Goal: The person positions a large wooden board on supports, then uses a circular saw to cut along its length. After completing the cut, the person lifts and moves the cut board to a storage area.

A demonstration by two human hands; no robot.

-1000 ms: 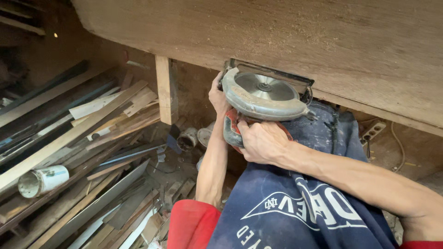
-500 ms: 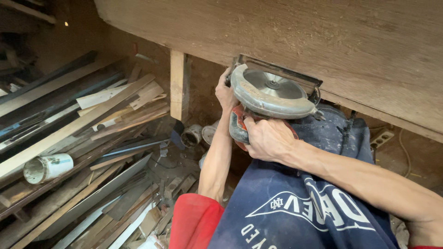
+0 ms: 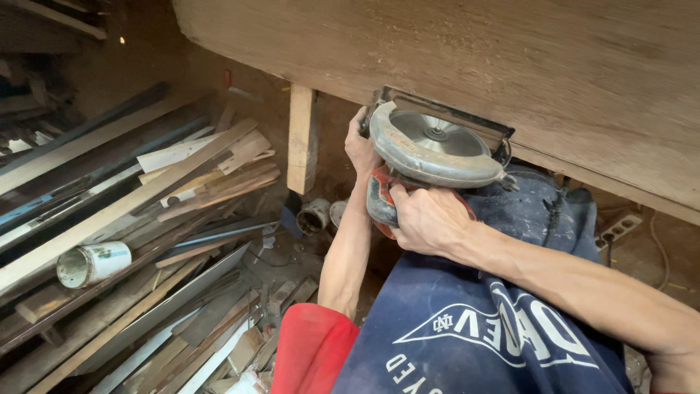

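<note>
**A:** Where does the saw [image 3: 435, 149] sit against the two hands?

**B:** It lies right above the right hand [image 3: 430, 219], which is wrapped tight round the red handle [image 3: 380, 201] at the saw's lower end. The left hand [image 3: 362, 146] is at the saw's far-left edge, fingers curled behind the guard and base, so how firmly they close is partly hidden.

**A:** Which hand is nearer the blade?

**B:** The left. It touches the housing beside the disc. The right is lower down, on the handle, just under the rounded guard.

**A:** And the saw's long axis?

**B:** From the right hand's grip it runs up and away, toward the board [image 3: 474, 66]. The base plate is pressed flat to the board's lower face, with the disc facing the camera. The board's lower edge slants down to the right, past both grips.

**A:** So the board is beyond the grip, not beside it?

**B:** Beyond and above. The saw is between the hands and the wood, touching it.

**A:** Anything near the left arm?

**B:** A short upright post [image 3: 301, 138] just left of the left hand, apart from it. Further left and lower, well clear, lie the planks [image 3: 131, 204] and a white can [image 3: 93, 263] on its side.

**A:** Below the right arm?

**B:** Blue cloth [image 3: 474, 328], close under the forearm.
</note>
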